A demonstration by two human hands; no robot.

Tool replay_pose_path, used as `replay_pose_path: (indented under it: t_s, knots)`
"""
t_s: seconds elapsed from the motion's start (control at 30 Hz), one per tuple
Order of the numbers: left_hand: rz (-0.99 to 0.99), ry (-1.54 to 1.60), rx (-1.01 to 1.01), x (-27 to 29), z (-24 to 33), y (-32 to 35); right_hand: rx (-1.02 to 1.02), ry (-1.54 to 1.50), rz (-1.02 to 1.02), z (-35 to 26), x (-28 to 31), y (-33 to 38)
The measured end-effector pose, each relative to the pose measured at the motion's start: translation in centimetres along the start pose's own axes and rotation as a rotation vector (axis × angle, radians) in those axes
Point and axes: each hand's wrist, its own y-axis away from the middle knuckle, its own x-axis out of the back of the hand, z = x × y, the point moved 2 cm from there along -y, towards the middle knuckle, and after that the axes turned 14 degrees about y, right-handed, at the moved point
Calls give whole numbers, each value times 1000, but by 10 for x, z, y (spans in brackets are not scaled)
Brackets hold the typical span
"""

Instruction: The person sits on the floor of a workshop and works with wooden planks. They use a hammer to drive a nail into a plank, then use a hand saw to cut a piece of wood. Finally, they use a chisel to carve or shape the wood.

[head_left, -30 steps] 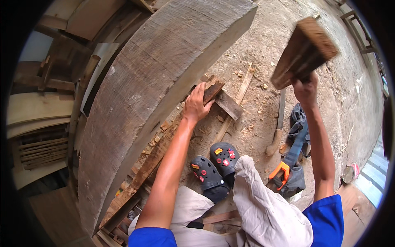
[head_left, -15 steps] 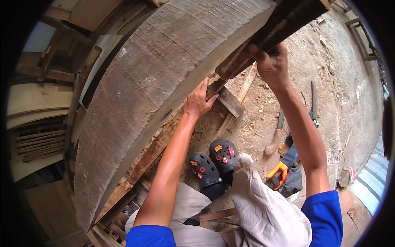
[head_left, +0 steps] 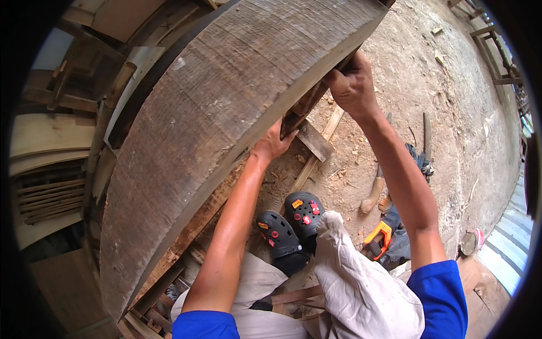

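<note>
A large, thick, weathered wooden slab (head_left: 186, 118) spans the upper left and middle of the head view. Beneath its right edge a dark wooden piece (head_left: 305, 103) runs slanting, much of it covered by the slab. My right hand (head_left: 354, 87) is closed round the upper part of this piece, thumb on the near side. Lower down, my left hand (head_left: 271, 146) is wrapped at the piece's near end; its thumb shows, but the other fingers are partly hidden by the slab. A short flat wood block (head_left: 315, 141) sits just right of my left hand.
On the dirt floor lie a saw with an orange handle (head_left: 379, 237), a wooden-handled tool (head_left: 372, 195), a thin wood strip (head_left: 307, 172) and scattered chips. My dark clogs (head_left: 305, 212) are below my hands. A can (head_left: 470, 243) stands by corrugated sheet (head_left: 505, 254). Boards (head_left: 53, 135) are stacked left.
The dark wooden piece has moved left and further under the slab, with my right hand following it left. My left hand's fingertips have gone partly behind the slab's edge.
</note>
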Motion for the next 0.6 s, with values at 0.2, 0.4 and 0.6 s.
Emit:
replay_pose_path:
  t_s: [0.2, 0.4, 0.6]
  knots:
    - [14, -14, 47, -2, -1, -1, 12, 50, -9, -1, 0, -2]
    - [-8, -46, 118, -4, -2, -1, -13, 26, -9, -3, 1, -3]
    - [-9, -13, 105, -4, -4, -1, -46, 33, -4, -7, -5, -5]
